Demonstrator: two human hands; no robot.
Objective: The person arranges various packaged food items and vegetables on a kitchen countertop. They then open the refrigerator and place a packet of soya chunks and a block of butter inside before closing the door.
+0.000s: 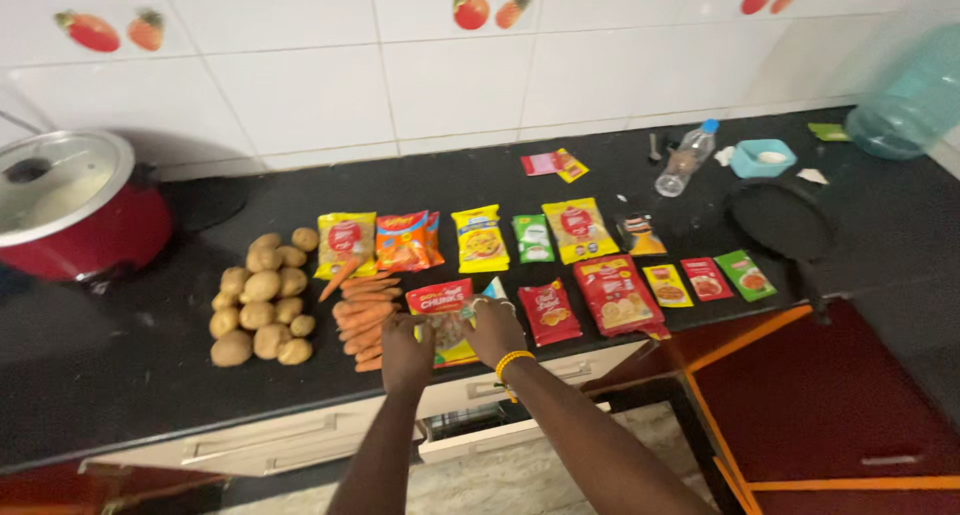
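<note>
Both hands, the left hand (407, 352) and the right hand (495, 330), are closed on the red packet (441, 310) just right of the carrots (364, 318), near the table (120, 375) edge, so a hard pull could spill it.

- we see black countertop (130, 365)
- on it: potatoes (262, 297), carrots (362, 315), food packets (560, 265) in rows, red cooker (80, 210), plastic bottle (686, 158), black pan (780, 220)
</note>
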